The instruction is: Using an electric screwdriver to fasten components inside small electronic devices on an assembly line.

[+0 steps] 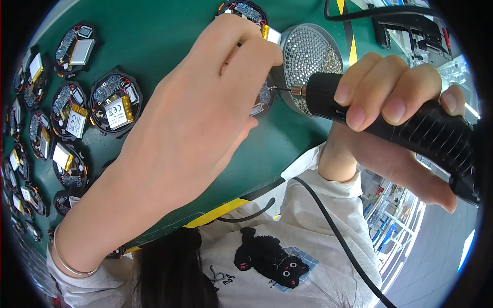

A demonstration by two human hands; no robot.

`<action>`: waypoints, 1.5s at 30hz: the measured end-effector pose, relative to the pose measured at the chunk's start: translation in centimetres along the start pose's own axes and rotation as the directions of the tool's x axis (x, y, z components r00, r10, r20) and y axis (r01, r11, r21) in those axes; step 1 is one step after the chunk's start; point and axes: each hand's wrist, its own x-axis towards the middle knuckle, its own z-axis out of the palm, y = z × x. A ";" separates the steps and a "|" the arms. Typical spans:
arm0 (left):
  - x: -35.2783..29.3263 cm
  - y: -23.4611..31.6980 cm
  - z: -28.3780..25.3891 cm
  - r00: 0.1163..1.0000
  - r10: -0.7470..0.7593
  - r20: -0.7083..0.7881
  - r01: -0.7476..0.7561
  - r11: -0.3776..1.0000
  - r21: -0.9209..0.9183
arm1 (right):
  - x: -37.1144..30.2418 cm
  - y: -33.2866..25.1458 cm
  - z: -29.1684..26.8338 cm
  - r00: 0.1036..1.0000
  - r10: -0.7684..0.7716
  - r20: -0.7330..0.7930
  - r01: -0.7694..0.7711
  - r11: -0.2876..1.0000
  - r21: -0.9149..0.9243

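- Many round gadgets (116, 105) lie left on the green table (292, 141).
- The right hand (393, 100) grasps a black screwdriver (322, 95) near one gadget (263, 105) under the left hand (200, 97), whose grip I can't tell.
- Right, grey floor (441, 256) and shelves (395, 220).

Yellow-and-black tape (353, 51) runs along the green surface (154, 31), a black device (408, 30) stands at the upper right, and at the lower right a loaded white rack (398, 226) shows beside a grey tiled floor (436, 256).
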 end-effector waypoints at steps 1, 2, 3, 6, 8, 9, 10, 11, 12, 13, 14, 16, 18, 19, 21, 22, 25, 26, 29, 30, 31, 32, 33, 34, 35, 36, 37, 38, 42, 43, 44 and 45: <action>0.0 0.0 0.0 1.000 0.005 -0.004 -0.005 1.000 0.000 | 0.0 0.1 -0.1 1.000 -0.001 0.021 0.001 1.000 0.001; 0.0 -0.1 -0.1 1.000 0.010 -0.008 -0.010 1.000 0.001 | 0.0 0.1 -0.2 1.000 -0.001 0.021 0.001 1.000 0.001; 0.0 -0.1 0.0 1.000 0.010 -0.008 -0.010 1.000 -0.001 | 0.0 0.1 -0.2 1.000 0.001 0.029 -0.001 1.000 0.003; 0.0 -0.1 0.0 1.000 0.019 -0.014 -0.019 1.000 0.000 | 0.1 0.4 0.0 0.999 -0.002 0.033 0.002 1.000 -0.002; -0.1 -0.1 -0.2 1.000 -0.016 0.004 0.016 1.000 0.010 | 0.1 0.9 0.3 1.000 -0.009 0.029 0.009 1.000 -0.004; -0.2 0.0 -0.3 1.000 -0.019 0.004 0.019 1.000 0.009 | 0.1 1.0 0.5 0.999 -0.021 0.037 0.021 1.000 0.007; -0.3 0.0 -0.4 0.999 0.006 0.048 -0.010 0.997 0.081 | 0.0 1.2 0.6 0.998 -0.034 0.045 0.033 0.999 0.020; -0.5 0.0 -0.4 0.995 0.027 0.093 -0.041 0.988 0.152 | 0.2 1.2 0.9 0.998 -0.033 0.045 0.032 0.999 0.024; -0.6 0.1 -0.1 0.995 0.028 0.097 -0.042 0.989 0.145 | 0.5 1.0 1.1 0.998 -0.015 0.055 0.015 1.000 0.008; -0.8 0.2 0.3 0.996 0.065 0.066 -0.076 0.978 0.193 | 0.7 0.8 1.3 0.998 0.002 0.065 -0.001 1.000 -0.007; -0.9 0.3 0.6 0.994 0.103 0.036 -0.109 0.964 0.242 | 0.7 0.8 1.3 0.998 0.008 0.063 -0.007 1.000 -0.009; -0.9 0.4 0.7 0.993 0.111 0.034 -0.116 0.962 0.246 | 0.7 1.0 1.3 0.997 -0.005 0.074 0.004 1.000 0.019; -0.8 0.4 0.7 0.994 0.099 0.046 -0.108 0.950 0.291 | 0.8 1.4 1.0 0.996 -0.024 0.089 0.019 0.999 0.046; -0.8 0.4 0.7 0.994 0.102 0.045 -0.110 0.949 0.294 | 0.9 1.7 0.9 0.995 -0.035 0.097 0.030 0.998 0.060; -0.8 0.4 0.7 0.994 0.080 0.072 -0.101 0.932 0.348 | 0.9 1.8 0.8 0.993 -0.052 0.108 0.044 0.996 0.073; -0.8 0.5 0.7 0.994 0.081 0.070 -0.101 0.931 0.352 | 0.6 1.9 0.7 0.995 -0.055 0.084 0.049 0.997 0.063; -0.8 0.5 0.8 0.999 0.029 0.040 -0.042 0.933 0.357 | -0.1 1.8 0.1 0.999 -0.049 0.020 0.047 0.996 0.072; -0.8 0.5 0.7 0.999 0.027 0.035 -0.037 0.941 0.337 | -0.4 1.8 -0.2 0.999 -0.035 -0.021 0.037 0.995 0.093; -0.8 0.4 0.7 0.999 0.032 0.032 -0.039 0.965 0.260 | -1.3 1.1 -1.3 0.995 -0.005 -0.099 0.020 0.989 0.148; -0.8 0.3 0.7 0.999 0.035 0.027 -0.040 0.977 0.211 | -1.4 1.1 -1.6 0.991 -0.004 -0.130 0.027 0.983 0.179; -0.7 0.2 0.6 0.999 0.038 0.031 -0.043 0.977 0.211 | -1.4 1.0 -1.6 0.991 0.019 -0.134 0.009 0.979 0.206; -0.7 0.1 0.6 0.999 0.011 0.045 -0.018 0.985 0.171 | -1.5 0.9 -1.6 0.990 0.020 -0.137 0.009 0.979 0.202; -0.4 0.3 0.5 0.998 -0.019 0.061 0.011 0.991 0.136 | -1.6 1.0 -1.4 0.985 0.024 -0.172 0.016 0.973 0.228; -0.2 0.6 0.4 0.998 -0.019 0.066 0.010 0.990 0.138 | -1.7 1.2 -1.3 0.978 0.030 -0.207 0.024 0.967 0.254; 0.1 1.0 0.2 0.995 -0.085 0.061 0.077 0.989 0.123 | -1.8 1.2 -1.3 0.977 0.028 -0.212 0.027 0.967 0.252; 0.2 1.3 0.0 0.987 -0.153 0.054 0.147 0.984 0.106 | -1.7 1.3 -1.1 0.976 0.037 -0.215 0.023 0.963 0.270; 0.2 1.1 0.0 0.986 -0.154 0.056 0.148 0.983 0.106 | -1.6 1.3 -1.0 0.975 0.046 -0.217 0.019 0.958 0.286; 0.1 0.7 0.0 0.993 -0.108 0.042 0.105 0.993 0.056 | -1.6 1.4 -0.9 0.975 0.046 -0.218 0.019 0.958 0.287; 1.2 1.0 -0.2 0.996 -0.004 0.091 0.000 0.999 0.048 | -1.5 1.6 -0.2 0.966 0.079 -0.245 0.012 0.937 0.349; 0.9 0.7 -0.2 0.996 -0.010 0.089 0.005 0.999 0.054 | -1.5 1.9 -0.1 0.965 0.088 -0.246 0.009 0.929 0.369; 0.4 0.1 -0.2 0.999 0.042 0.022 -0.044 0.996 0.081 | -1.5 2.1 -0.1 0.966 0.085 -0.245 0.013 0.926 0.377; 0.4 0.0 0.0 0.993 0.109 -0.040 -0.105 0.990 0.099 | -1.6 1.8 -0.4 0.963 0.089 -0.254 0.008 0.934 0.356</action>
